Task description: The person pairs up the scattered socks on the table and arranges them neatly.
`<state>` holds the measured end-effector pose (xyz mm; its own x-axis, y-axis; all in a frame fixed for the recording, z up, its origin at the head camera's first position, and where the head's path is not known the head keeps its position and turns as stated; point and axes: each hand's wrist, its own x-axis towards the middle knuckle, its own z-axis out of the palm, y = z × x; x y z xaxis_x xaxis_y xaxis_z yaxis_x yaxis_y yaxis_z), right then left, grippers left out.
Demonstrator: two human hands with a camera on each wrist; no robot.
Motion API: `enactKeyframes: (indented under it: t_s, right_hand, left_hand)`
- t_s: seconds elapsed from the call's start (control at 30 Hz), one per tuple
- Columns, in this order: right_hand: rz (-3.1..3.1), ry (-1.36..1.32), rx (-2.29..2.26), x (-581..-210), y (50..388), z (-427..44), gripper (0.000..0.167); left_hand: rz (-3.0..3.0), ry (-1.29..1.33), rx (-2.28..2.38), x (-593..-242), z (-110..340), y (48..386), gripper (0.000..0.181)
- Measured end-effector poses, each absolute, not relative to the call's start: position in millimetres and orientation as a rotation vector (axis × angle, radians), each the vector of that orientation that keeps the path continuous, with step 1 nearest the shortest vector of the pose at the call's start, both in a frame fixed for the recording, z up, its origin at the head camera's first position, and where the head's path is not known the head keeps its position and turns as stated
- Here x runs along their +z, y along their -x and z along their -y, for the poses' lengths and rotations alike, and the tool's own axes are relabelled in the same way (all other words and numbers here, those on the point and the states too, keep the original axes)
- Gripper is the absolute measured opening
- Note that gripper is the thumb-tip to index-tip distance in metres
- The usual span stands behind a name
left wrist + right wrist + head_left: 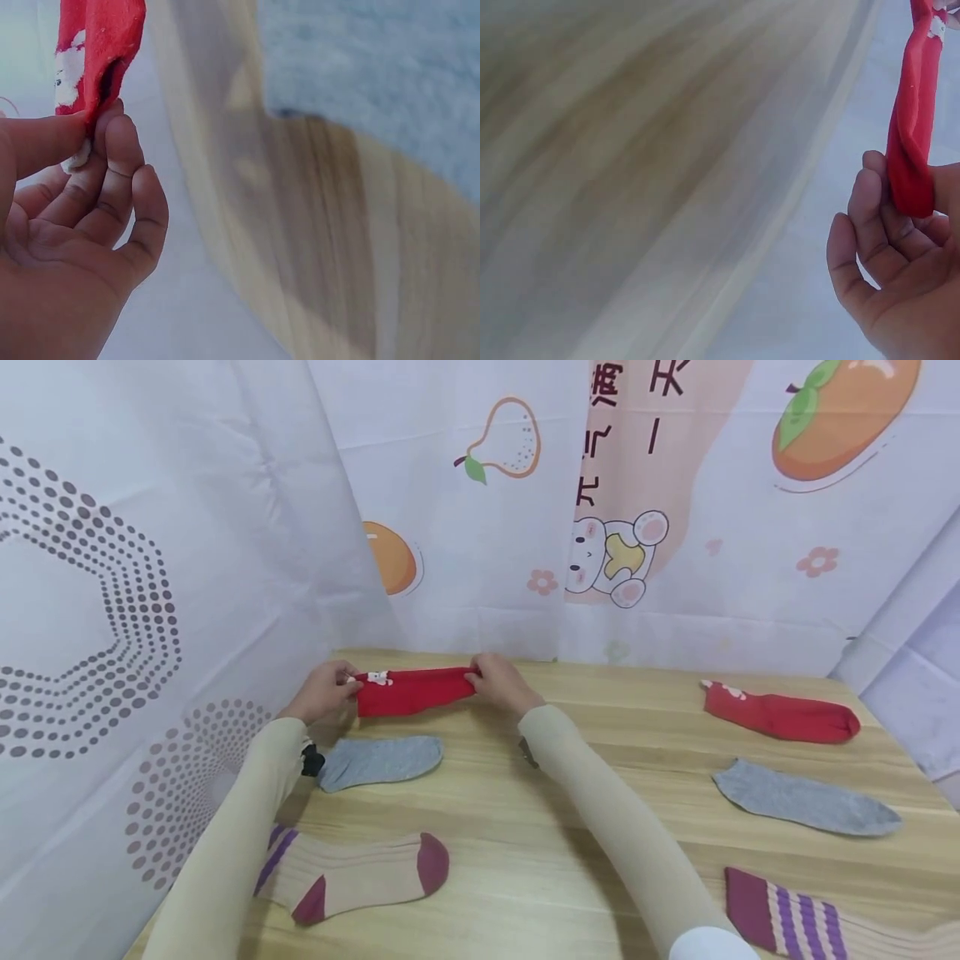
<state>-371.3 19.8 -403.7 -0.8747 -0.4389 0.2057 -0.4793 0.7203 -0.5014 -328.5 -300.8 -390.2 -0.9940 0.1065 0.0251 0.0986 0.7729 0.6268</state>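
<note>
soft matt knit red sock (416, 692), ribbed cloth beige sock (375, 872), smooth wood-grain table (525, 852), creased cloth curtain (480, 568)

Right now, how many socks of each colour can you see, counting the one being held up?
Red socks: 2
Grey socks: 2
Beige socks with maroon and purple parts: 2
Total: 6
</note>
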Motion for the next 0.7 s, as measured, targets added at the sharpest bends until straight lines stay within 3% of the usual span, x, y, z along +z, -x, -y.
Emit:
enactKeyframes:
  t_s: [0.7]
  right_hand:
    - [2.776, -0.860, 0.730, -375, 331, -72, 0.008]
  left_hand:
    - [-2.898, -0.281, 1.108, -375, 271, 309, 0.021]
